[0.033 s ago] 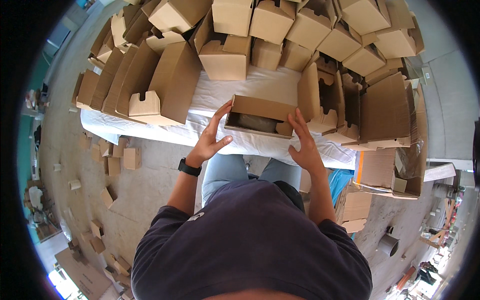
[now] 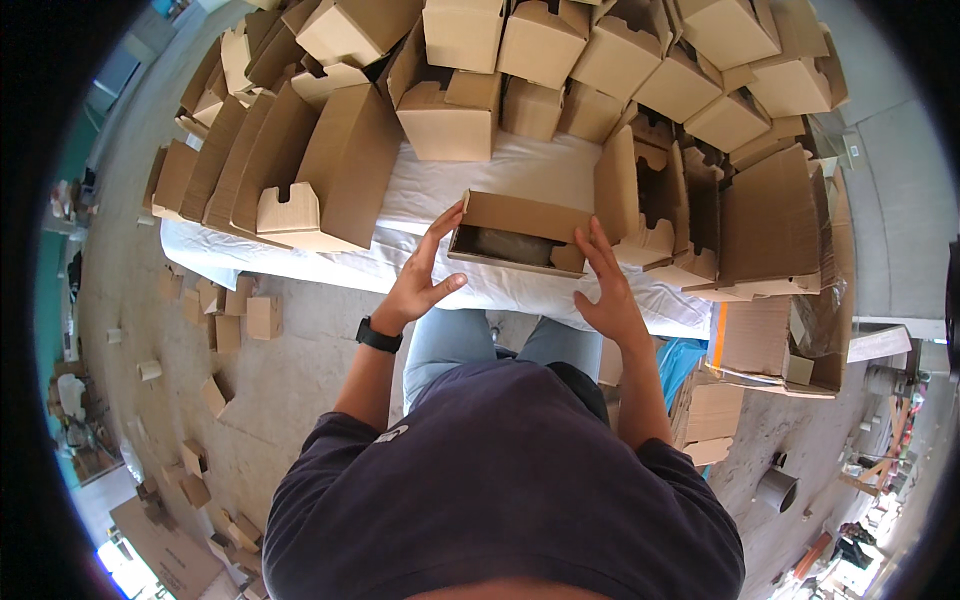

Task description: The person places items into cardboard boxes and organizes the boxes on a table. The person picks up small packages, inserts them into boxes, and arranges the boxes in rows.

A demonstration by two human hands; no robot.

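Observation:
An open cardboard box (image 2: 528, 214), long and narrow, lies near the front edge of the white-covered table, directly before me. Inside it shows a greyish, plastic-looking item (image 2: 510, 244) whose kind I cannot make out. My left hand (image 2: 425, 282) is open at the box's left end, its stretched fingertips at the corner and the thumb held apart. At the right end my right hand (image 2: 608, 285) is also open, fingers extended along the corner and thumb spread. Neither hand wraps round the box.
Tall open cartons (image 2: 345, 165) stand at the left, with more open cartons (image 2: 765, 225) at the right. Closed boxes (image 2: 545, 42) are stacked across the back on the white cloth (image 2: 490, 178). Small boxes (image 2: 264, 317) litter the floor at left. A grey cylinder (image 2: 776, 491) lies on the floor at right.

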